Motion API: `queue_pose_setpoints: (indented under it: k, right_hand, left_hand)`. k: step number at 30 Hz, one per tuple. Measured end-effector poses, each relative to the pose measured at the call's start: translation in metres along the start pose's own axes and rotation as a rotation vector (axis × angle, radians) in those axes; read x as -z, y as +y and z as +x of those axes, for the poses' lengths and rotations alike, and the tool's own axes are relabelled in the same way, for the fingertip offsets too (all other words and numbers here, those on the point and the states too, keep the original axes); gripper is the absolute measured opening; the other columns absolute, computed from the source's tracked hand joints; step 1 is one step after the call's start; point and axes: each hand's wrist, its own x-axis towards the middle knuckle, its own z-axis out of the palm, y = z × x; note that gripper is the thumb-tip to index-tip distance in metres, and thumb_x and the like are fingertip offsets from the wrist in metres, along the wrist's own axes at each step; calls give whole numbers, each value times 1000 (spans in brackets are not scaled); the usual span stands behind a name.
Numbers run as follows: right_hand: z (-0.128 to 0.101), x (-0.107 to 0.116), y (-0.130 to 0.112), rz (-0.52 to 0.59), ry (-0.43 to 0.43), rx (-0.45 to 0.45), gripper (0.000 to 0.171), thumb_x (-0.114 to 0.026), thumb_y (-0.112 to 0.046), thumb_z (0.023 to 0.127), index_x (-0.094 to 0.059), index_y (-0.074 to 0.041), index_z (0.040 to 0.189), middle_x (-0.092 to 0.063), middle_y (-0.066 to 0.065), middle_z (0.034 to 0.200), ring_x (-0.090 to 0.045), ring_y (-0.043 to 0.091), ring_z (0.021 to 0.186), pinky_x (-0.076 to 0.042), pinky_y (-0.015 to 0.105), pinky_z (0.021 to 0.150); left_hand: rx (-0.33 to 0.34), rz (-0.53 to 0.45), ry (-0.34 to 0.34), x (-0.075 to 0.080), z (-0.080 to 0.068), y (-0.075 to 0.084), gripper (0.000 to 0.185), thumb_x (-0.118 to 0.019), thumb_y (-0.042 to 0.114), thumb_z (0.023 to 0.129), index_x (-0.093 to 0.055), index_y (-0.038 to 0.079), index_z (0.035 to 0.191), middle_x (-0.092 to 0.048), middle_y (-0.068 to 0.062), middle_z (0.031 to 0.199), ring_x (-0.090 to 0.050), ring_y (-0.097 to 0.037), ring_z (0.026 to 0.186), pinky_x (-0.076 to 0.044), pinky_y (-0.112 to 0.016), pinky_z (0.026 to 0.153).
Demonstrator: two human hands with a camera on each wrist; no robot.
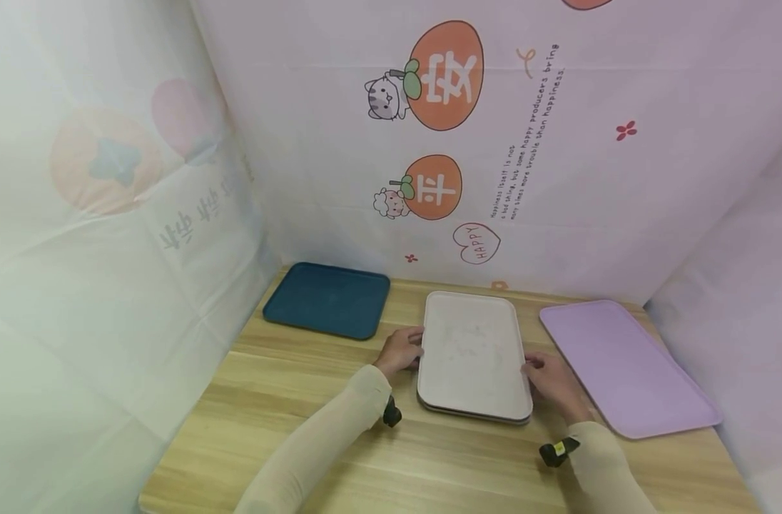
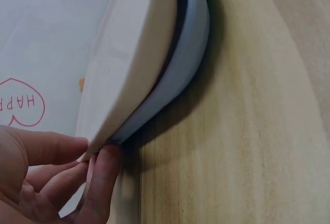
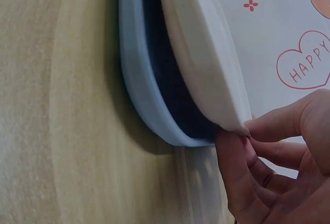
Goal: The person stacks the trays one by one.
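Wooden table point(image 1: 301, 400), two outer trays point(image 1: 327, 300) point(image 1: 628, 368), two hands point(image 1: 400, 350) point(image 1: 553, 380), fingers point(image 2: 56, 148) pinching one cream tray point(image 1: 471, 353) above one bluish tray point(image 2: 193, 48)

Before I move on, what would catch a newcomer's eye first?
The orange prints on the pale backdrop leap out first. Below, the left hand and right hand grip a cream tray by opposite edges, between a dark blue tray at left and a lilac tray at right.

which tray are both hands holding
The cream tray, above the lower tray, pinched by the left hand and right hand; the teal tray and purple tray lie apart, untouched.
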Motion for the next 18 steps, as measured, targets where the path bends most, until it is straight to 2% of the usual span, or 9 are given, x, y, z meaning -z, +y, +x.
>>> queue_pose_setpoints:
  k: [4, 9, 18]
  right_hand:
    - [-1, 1, -3, -102, 56, 22, 49, -61, -22, 105, -64, 5, 145, -74, 26, 128, -72, 34, 107, -57, 39, 82]
    - [-2, 1, -4, -130, 61, 28, 49, -61, -24, 105, -64, 3, 146, -74, 27, 131, -71, 42, 116, -57, 56, 96]
    - [1, 0, -1, -160, 68, 40, 50, -60, -26, 105, -64, 2, 147, -72, 29, 135, -67, 51, 125, -53, 65, 103]
  left_hand:
    - [-12, 27, -5, -1, 0, 0, 62, -66, -4, 96, -59, 8, 157, -67, -13, 152, -71, -27, 131, -67, -34, 85]
    - [-15, 69, 5, -3, -3, 1, 61, -66, -4, 97, -59, 8, 157, -67, -13, 152, -72, -27, 131, -68, -34, 84]
    - [-28, 100, 29, -5, -6, 6, 62, -64, -7, 95, -60, 7, 156, -67, -13, 151, -70, -27, 133, -67, -33, 82]
